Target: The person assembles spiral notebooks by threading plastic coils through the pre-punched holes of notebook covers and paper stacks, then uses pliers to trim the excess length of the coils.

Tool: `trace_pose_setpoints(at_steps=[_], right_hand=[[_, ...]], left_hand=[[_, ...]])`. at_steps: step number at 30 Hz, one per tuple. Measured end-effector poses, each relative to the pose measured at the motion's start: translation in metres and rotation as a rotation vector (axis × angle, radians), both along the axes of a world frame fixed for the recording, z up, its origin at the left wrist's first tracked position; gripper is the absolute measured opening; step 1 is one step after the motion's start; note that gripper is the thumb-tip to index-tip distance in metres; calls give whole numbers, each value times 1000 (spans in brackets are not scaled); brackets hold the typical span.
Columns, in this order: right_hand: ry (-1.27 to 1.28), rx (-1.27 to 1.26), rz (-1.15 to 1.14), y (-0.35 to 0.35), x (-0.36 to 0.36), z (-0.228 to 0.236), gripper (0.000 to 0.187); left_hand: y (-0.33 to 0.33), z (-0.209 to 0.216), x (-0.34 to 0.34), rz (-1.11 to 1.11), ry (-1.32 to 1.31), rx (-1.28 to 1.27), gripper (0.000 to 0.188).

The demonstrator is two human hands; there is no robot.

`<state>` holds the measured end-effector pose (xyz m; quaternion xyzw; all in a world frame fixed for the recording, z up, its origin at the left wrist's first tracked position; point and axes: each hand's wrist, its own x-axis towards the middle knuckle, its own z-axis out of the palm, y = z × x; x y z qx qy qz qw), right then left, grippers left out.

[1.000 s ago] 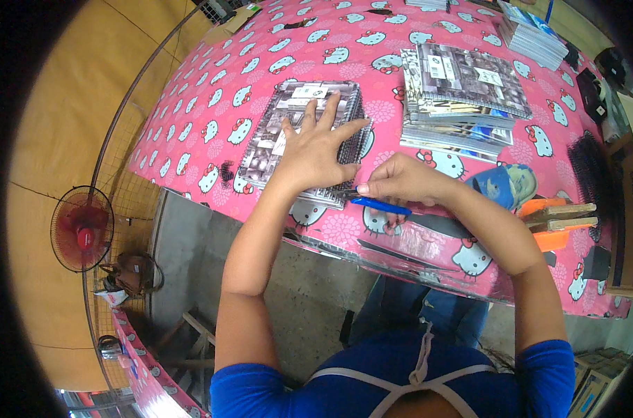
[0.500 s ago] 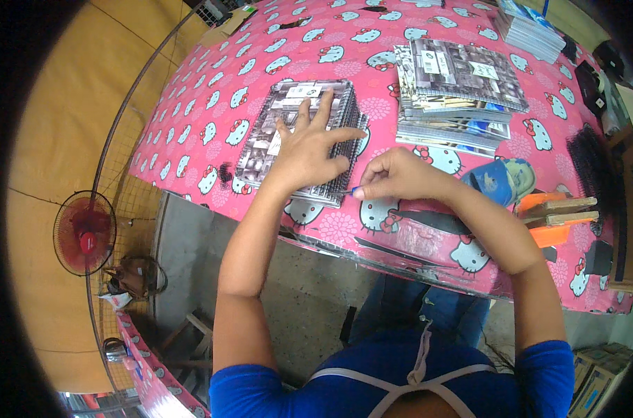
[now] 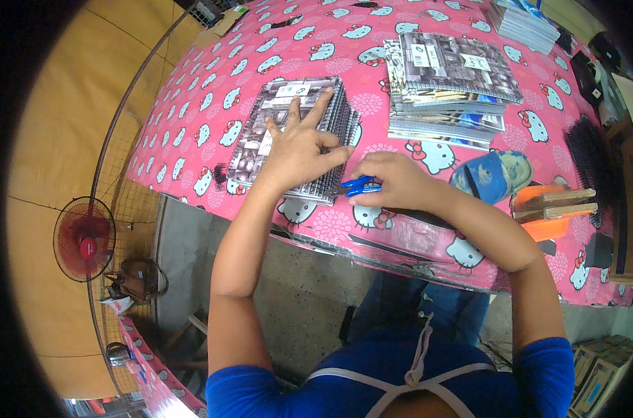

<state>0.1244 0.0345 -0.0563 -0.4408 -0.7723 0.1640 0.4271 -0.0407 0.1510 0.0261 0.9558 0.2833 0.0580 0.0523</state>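
A stack of spiral-bound notebooks [image 3: 250,150] with grey photo-patterned covers lies on the table, its black wire bindings toward the right. Flat on the top cover rests my left hand [image 3: 295,153], fingers spread and thumb reaching over the bound edge. My right hand [image 3: 400,180] is closed around small blue-handled pliers [image 3: 361,186]. Their dark tips are at the near end of the wire bindings, by the stack's lower right corner; whether they grip a wire is too small to tell.
Farther right stands an uneven pile of similar notebooks [image 3: 462,73], with another stack of books [image 3: 522,28] behind it. A blue slipper-like item [image 3: 494,177], an orange holder with wooden pieces [image 3: 550,209] and black wire coils [image 3: 584,164] lie right of my forearm. The pink cloth-covered table [image 3: 184,150] ends just before me.
The blue handles of the pliers now show more fully, and the fingers of my right hand have shifted around them. My left hand stays spread on the notebook, its index finger more bent.
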Motion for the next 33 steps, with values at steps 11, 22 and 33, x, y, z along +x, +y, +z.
trace_pose_setpoints(at_steps=[11,22,33], right_hand=[[-205,38,-109,-14,5,2,42],[366,-979,123,18,11,10,41],[-296,-62,-168,-14,5,1,41]], left_hand=[[-6,7,4,3,112,30,37],[-8,9,6,21,105,26,32],[-8,13,12,-260,138,318,26]])
